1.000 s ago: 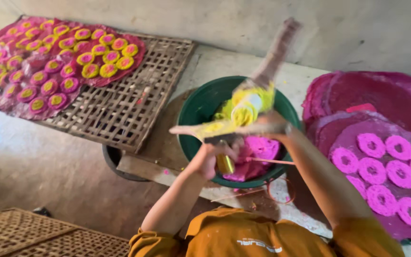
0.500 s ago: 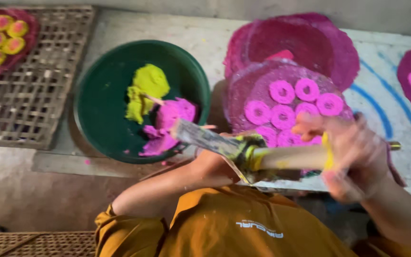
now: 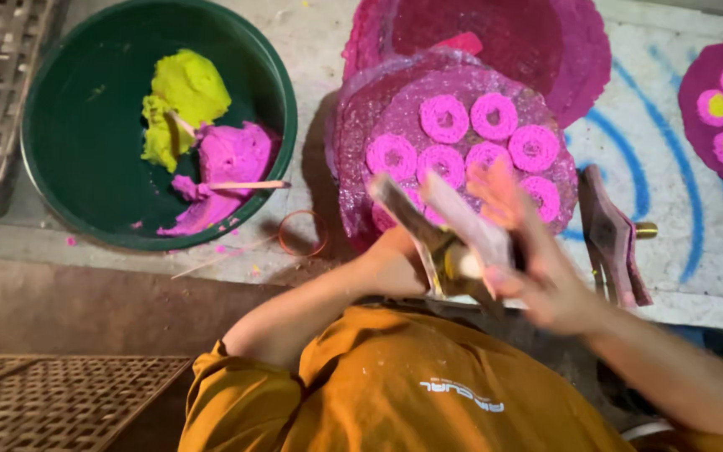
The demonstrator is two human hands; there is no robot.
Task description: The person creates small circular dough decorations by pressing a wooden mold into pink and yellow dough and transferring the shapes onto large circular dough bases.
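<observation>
Pink dough rings (image 3: 470,138), about seven, are already laid on the magenta sheet (image 3: 361,125) at the bench's middle. A wooden press (image 3: 441,226) is gripped by the left hand (image 3: 399,264) and the blurred right hand (image 3: 537,268); pink and yellow dough (image 3: 202,134) is left in the green basin (image 3: 69,167).

The person wears an orange short-sleeved shirt (image 3: 395,385) with small white chest lettering.

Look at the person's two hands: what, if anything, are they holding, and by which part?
Both hands, left hand and right hand, grip a hinged wooden press near its lower, hinge end; motion blur hides the exact finger placement.
</observation>
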